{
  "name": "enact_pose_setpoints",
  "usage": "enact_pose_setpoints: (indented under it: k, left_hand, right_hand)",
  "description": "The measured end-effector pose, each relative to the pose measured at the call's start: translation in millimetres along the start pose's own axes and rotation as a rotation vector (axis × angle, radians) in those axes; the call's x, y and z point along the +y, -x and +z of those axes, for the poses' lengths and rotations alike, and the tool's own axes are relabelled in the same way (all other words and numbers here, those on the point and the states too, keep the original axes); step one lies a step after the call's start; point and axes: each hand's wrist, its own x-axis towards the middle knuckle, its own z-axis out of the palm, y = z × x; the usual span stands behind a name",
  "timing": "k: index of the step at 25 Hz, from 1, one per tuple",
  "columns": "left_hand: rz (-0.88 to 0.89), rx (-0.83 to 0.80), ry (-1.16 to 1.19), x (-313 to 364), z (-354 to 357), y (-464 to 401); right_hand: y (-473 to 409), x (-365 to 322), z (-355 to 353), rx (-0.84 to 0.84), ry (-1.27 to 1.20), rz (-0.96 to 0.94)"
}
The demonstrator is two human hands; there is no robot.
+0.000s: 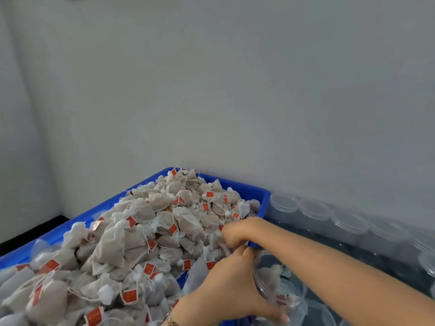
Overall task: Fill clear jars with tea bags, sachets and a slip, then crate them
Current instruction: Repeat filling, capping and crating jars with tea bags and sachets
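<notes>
Hands [237, 234] at jar [275, 282], tea bags [131, 234]

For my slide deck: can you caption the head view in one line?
Left hand holds a clear jar beside a blue crate of tea bags while the right hand gathers more.

I see my left hand [226, 285] gripping a clear round plastic jar [277, 285] beside the blue plastic crate [263, 196]. My right hand [237, 234] reaches into its heap of beige red-tagged tea bags [141, 231]. Empty clear jars [348, 222] line the wall.
</notes>
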Motion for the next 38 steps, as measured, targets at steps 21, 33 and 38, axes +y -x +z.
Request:
enact_pose_setpoints:
  k: [21, 33, 38]
  left_hand:
    - [0.116, 0.181, 0.243, 36.7, -8.6, 17.7]
    - [0.097, 0.182, 0.273, 41.1, 32.6, 33.8]
    - [0.084, 0.231, 0.222, 32.0, 30.1, 28.4]
  right_hand:
    - [242.6, 52.4, 137.5, 0.773, -0.556, 0.168]
    - [142.5, -16.4, 242.4, 0.508, -0.21, 0.139]
    - [135.2, -24.5, 243.7, 0.513, -0.147, 0.153]
